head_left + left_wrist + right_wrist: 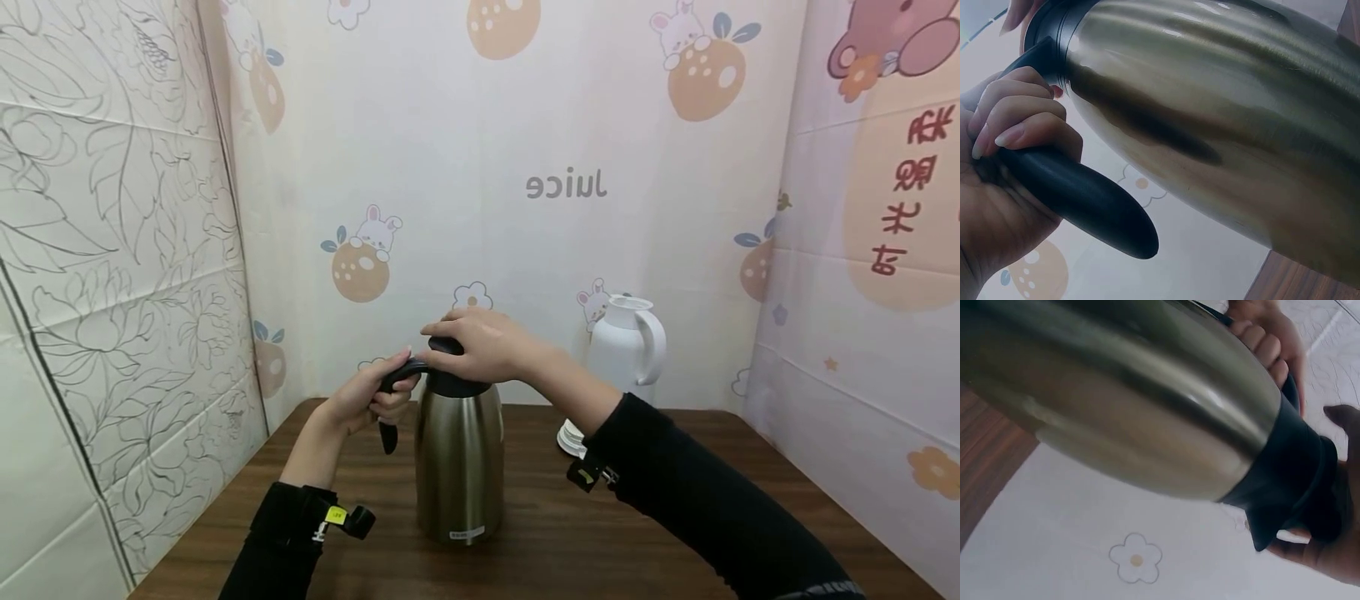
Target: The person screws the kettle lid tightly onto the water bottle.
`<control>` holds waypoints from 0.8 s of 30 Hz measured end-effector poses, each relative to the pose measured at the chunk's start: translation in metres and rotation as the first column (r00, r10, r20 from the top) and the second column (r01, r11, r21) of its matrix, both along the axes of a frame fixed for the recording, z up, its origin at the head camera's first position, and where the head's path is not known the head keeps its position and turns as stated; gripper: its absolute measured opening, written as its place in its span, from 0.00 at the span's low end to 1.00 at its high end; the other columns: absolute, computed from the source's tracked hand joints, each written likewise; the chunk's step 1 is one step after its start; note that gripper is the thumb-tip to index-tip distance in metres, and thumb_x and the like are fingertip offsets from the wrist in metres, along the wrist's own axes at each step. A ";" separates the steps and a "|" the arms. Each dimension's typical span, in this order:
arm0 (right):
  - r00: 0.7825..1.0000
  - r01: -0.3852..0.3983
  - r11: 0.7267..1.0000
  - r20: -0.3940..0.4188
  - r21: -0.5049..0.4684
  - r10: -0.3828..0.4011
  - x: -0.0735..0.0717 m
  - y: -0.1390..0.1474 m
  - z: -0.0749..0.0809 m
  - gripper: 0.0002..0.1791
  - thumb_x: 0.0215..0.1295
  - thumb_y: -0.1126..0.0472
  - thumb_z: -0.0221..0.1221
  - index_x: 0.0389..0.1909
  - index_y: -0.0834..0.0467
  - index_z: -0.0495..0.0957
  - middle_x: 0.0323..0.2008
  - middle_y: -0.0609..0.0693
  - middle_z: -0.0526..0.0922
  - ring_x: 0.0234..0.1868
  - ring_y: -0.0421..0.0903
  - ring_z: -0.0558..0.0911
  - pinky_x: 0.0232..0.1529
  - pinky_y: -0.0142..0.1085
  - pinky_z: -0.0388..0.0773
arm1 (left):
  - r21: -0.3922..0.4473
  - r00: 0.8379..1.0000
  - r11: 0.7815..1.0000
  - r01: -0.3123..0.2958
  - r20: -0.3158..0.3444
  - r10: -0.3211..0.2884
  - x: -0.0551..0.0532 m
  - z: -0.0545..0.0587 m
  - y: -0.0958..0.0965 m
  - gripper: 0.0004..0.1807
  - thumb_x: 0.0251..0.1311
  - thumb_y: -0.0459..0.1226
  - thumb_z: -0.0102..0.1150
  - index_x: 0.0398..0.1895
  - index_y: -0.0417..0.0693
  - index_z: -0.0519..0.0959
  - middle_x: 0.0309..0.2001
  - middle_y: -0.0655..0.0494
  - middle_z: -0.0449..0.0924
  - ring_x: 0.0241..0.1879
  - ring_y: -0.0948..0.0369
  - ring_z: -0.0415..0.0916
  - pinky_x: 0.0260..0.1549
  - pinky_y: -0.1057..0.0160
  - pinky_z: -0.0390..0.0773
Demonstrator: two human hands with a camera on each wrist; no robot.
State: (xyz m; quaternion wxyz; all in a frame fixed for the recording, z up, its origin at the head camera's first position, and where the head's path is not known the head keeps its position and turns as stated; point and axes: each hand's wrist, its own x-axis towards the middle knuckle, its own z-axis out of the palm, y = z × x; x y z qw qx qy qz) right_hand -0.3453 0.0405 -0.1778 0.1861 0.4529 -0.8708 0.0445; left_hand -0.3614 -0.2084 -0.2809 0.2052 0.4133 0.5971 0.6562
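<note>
A gold-brown metal vacuum jug (460, 467) with a black collar and black handle stands upright on the wooden table. My left hand (367, 393) grips the handle on the jug's left side; in the left wrist view its fingers (1035, 109) curl round the handle (1085, 203), whose lower end sticks out free. Over the jug's top, my right hand (491, 343) holds the black lid (446, 344) between thumb and fingers. Part of the lid is hidden by that hand. The right wrist view shows the black spout (1263, 531) beside the right hand (1341, 556).
Behind my right forearm stands a white jug (617, 354) with its handle to the right. A small white round piece (572, 439) lies on the table (525, 562) near it, partly covered by the sleeve. Printed cloth walls (480, 208) enclose the table's back and sides.
</note>
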 end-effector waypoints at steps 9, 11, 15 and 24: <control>0.950 -0.276 0.948 0.101 -0.160 0.294 -0.020 0.018 0.007 0.24 0.75 0.42 0.59 0.66 0.48 0.83 0.63 0.45 0.83 0.66 0.43 0.79 0.65 0.46 0.76 | 0.020 1.000 1.000 0.018 0.024 -0.018 0.001 0.000 0.001 0.28 0.87 0.53 0.24 0.28 0.52 0.63 0.14 0.68 0.58 0.13 0.65 0.47 0.16 0.61 0.44; 0.940 -0.298 0.938 0.118 -0.178 0.321 -0.023 0.020 0.006 0.24 0.74 0.43 0.59 0.65 0.48 0.83 0.63 0.44 0.83 0.66 0.42 0.79 0.65 0.47 0.76 | 0.024 0.999 0.999 0.028 0.023 -0.029 0.000 0.000 0.002 0.28 0.88 0.53 0.23 0.28 0.51 0.63 0.14 0.68 0.58 0.12 0.65 0.47 0.16 0.61 0.43; 0.916 -0.346 0.917 0.140 -0.200 0.376 -0.029 0.021 0.000 0.23 0.74 0.46 0.60 0.64 0.49 0.84 0.62 0.44 0.83 0.63 0.41 0.80 0.61 0.44 0.78 | 0.024 0.999 0.999 0.031 0.030 -0.031 -0.001 -0.001 0.002 0.28 0.87 0.53 0.23 0.28 0.51 0.63 0.15 0.68 0.58 0.13 0.65 0.47 0.17 0.61 0.43; 0.892 -0.409 0.887 0.113 -0.212 0.438 -0.033 0.018 -0.006 0.22 0.74 0.50 0.59 0.62 0.54 0.85 0.59 0.49 0.86 0.60 0.45 0.83 0.54 0.43 0.81 | 0.024 0.999 0.999 0.037 0.011 -0.037 -0.001 -0.001 0.000 0.28 0.88 0.52 0.22 0.28 0.52 0.63 0.15 0.68 0.56 0.13 0.65 0.46 0.16 0.59 0.41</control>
